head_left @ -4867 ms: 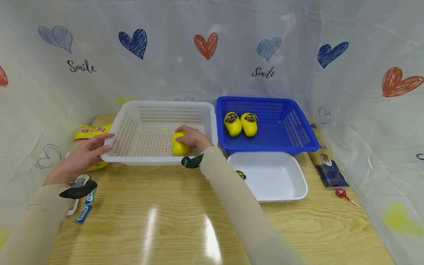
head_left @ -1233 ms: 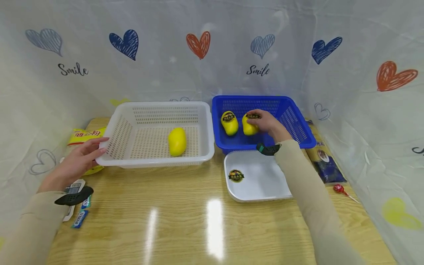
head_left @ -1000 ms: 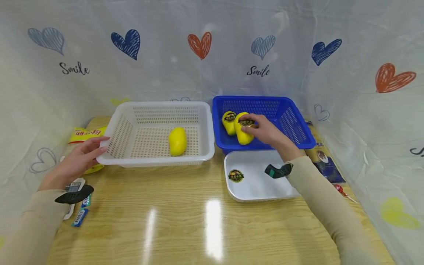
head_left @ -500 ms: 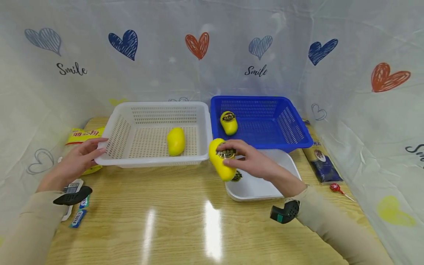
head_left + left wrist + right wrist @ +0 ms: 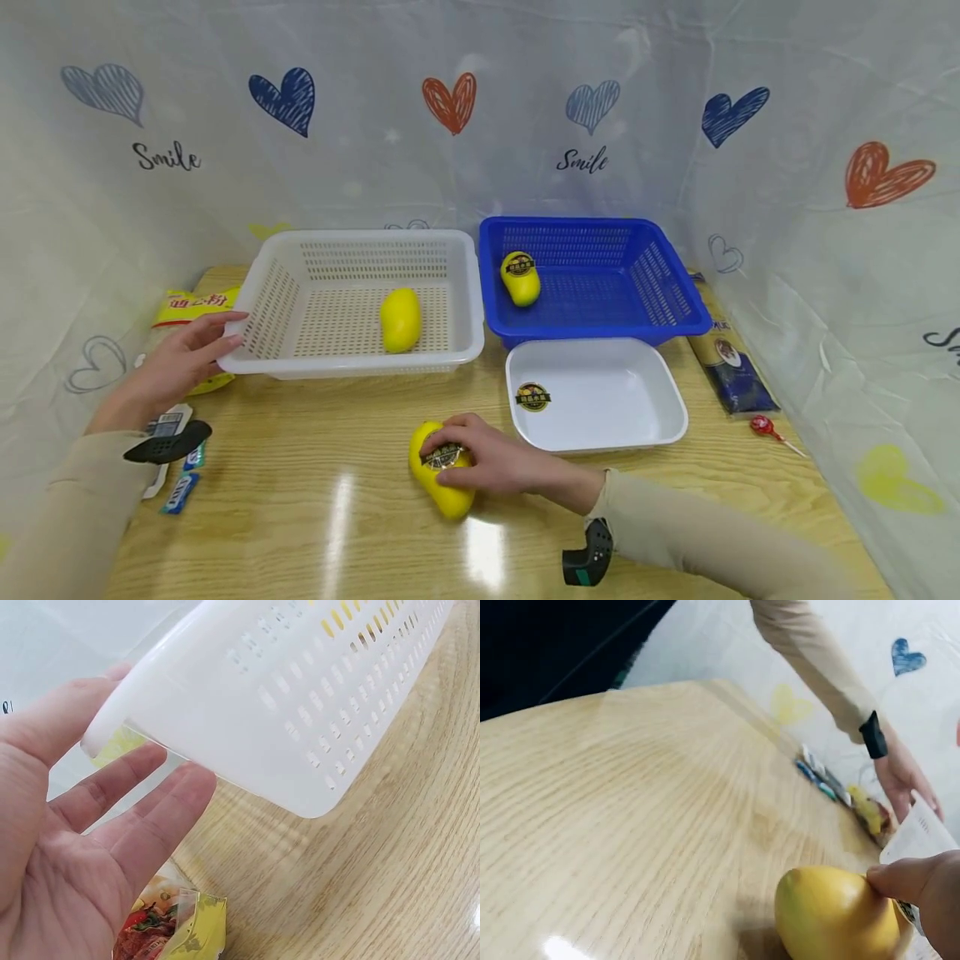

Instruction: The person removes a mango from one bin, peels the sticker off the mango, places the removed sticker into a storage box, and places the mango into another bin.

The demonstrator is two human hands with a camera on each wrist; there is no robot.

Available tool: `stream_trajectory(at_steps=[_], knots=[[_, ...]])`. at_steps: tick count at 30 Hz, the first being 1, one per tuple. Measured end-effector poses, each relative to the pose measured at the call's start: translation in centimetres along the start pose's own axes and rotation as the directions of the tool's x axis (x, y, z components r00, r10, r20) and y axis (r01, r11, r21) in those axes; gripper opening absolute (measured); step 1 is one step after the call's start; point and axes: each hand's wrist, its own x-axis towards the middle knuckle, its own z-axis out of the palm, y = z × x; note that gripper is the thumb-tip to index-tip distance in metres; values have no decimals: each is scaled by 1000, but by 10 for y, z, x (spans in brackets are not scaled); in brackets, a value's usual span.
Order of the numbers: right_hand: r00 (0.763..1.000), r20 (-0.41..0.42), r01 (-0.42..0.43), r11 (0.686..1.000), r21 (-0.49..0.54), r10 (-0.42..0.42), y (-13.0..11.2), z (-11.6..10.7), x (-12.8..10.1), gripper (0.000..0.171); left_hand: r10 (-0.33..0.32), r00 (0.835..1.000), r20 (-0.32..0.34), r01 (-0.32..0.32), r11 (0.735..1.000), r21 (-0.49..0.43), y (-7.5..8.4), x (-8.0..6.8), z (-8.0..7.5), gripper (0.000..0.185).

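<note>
My right hand [image 5: 491,458] grips a yellow mango [image 5: 452,500] with a black and gold sticker, low over the front of the table; whether it touches the wood I cannot tell. In the right wrist view a thumb [image 5: 915,881] presses the mango's side [image 5: 832,915]. At the white basket's [image 5: 360,364] left end my left hand [image 5: 176,362] holds the rim; the left wrist view has one digit over the rim and other fingers [image 5: 161,817] below it. Inside that basket lies a mango [image 5: 401,321] with no sticker in sight. A stickered mango [image 5: 521,279] lies in the blue basket [image 5: 600,325].
A white tray [image 5: 607,400] with a loose sticker [image 5: 533,397] on its left side stands before the blue basket. Bags [image 5: 731,367] and a lollipop [image 5: 762,426] lie at right. A yellow packet [image 5: 198,304] and small blue-wrapped sweets [image 5: 180,492] lie at left.
My right hand left the white basket's mango, took a stickered mango from the blue basket, and brought it forward and left past the tray. The left hand stays at the rim.
</note>
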Motion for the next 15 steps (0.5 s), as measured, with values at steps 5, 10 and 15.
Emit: stream_trajectory(at_steps=[5,10,15], knots=[[996,-79,-40,999,12,41,4,8,16,28,2,1000,0,-2,1000,12,1,-1,0,59],[990,-142,-16,999,41,21,6,9,27,29,20,1000,-12,-20,999,47,2,-3,0,58],[986,-166,-20,997,79,33,7,6,30,29,115,981,-154,-79,972,222,13,-15,-3,56]])
